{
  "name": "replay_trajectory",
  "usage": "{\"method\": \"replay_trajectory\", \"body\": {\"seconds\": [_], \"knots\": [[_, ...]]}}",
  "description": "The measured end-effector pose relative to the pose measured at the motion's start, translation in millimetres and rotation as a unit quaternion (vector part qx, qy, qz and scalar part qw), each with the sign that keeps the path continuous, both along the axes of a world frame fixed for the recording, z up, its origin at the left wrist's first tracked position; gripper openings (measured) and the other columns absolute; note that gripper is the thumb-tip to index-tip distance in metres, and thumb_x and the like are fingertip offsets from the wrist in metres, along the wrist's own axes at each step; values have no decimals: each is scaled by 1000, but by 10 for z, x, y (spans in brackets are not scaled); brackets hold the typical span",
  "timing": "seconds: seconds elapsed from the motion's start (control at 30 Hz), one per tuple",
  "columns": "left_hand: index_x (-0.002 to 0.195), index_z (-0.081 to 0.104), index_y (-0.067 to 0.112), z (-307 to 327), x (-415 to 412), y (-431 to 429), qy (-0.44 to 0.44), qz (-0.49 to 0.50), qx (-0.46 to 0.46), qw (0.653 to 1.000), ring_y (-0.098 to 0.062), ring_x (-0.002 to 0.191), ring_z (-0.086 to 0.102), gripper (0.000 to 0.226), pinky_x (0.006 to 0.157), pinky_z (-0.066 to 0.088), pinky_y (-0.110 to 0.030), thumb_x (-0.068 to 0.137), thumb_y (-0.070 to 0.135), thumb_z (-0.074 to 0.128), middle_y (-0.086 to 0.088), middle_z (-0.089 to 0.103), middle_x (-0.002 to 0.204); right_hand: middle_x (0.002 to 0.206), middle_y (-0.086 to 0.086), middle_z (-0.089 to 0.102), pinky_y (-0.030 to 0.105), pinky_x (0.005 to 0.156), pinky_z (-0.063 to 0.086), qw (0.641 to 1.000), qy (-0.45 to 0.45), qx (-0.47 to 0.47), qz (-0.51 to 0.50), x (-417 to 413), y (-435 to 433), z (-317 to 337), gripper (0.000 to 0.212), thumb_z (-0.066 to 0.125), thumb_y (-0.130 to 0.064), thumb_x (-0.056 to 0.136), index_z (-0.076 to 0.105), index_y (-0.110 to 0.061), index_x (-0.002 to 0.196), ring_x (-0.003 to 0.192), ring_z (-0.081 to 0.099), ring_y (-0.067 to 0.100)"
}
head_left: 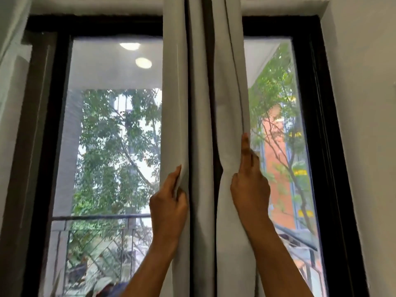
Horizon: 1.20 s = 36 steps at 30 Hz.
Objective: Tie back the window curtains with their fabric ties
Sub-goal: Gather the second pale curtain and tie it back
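Single head cam, wide-angle, facing fwd & tilted a bit up, square-on to the window [308,82]. Close in: curtains [199,103] run top to bottom at centre, left hand [169,202] & right hand [249,185] reach in from bottom edge. Window sides lean w/ lens.

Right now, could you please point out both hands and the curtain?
left hand [169,202]: head view, back of the hand.
right hand [250,185]: head view, back of the hand.
curtain [199,103]: head view, middle fold.
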State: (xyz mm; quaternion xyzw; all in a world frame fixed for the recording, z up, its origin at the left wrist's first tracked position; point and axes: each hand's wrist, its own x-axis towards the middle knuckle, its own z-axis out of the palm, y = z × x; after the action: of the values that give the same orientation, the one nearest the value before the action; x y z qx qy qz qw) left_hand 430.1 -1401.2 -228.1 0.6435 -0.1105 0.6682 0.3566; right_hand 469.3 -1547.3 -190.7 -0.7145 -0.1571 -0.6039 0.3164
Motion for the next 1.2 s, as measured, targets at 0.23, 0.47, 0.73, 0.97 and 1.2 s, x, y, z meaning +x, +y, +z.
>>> {"method": "replay_trajectory", "body": {"seconds": [0.23, 0.47, 0.73, 0.97, 1.2], "knots": [[123, 48, 54, -829, -125, -96, 62, -57, -6, 996, -7, 66, 63, 50, 64, 50, -19, 80, 28, 49, 27, 65, 81, 147, 1, 40, 53, 109, 27, 991, -105, -76, 30, -222, -18, -552, 36, 45, -31, 92, 57, -23, 125, 137, 32, 19], [108, 69, 41, -1325, -240, -100, 119, -176, 66, 975, 4, 87, 69, 28, 73, 52, -11, 83, 30, 62, 27, 70, 98, 143, 1, 45, 64, 106, 16, 995, 3, -96, -11, -213, 181, -791, 44, 47, -55, 78, 67, -22, 98, 136, 29, 22], [129, 52, 30, -855, 239, 447, 218, -225, -193, 930, -8, 114, 55, 39, 88, 43, -22, 91, 25, 62, 6, 57, 129, 142, 7, 46, 63, 104, 23, 992, -33, -110, -54, -13, 228, -1090, 41, 72, -30, 75, 57, -18, 111, 132, 34, 24], [109, 69, 27, -976, 266, 509, 125, -25, -123, 984, -2, 92, 68, 22, 72, 53, -21, 87, 25, 69, 15, 70, 101, 150, 10, 34, 60, 108, 22, 993, -23, -104, -60, -17, 201, -1225, 53, 67, -35, 79, 45, -21, 125, 137, 28, 26], [93, 57, 22, -1070, -189, 424, 79, -70, -129, 986, 2, 73, 63, 11, 64, 49, -15, 90, 14, 65, 10, 66, 87, 142, 8, 45, 52, 111, 22, 987, -125, -100, 2, -249, 314, -1372, 48, 52, -27, 89, 50, -13, 135, 131, 41, 23]]}}
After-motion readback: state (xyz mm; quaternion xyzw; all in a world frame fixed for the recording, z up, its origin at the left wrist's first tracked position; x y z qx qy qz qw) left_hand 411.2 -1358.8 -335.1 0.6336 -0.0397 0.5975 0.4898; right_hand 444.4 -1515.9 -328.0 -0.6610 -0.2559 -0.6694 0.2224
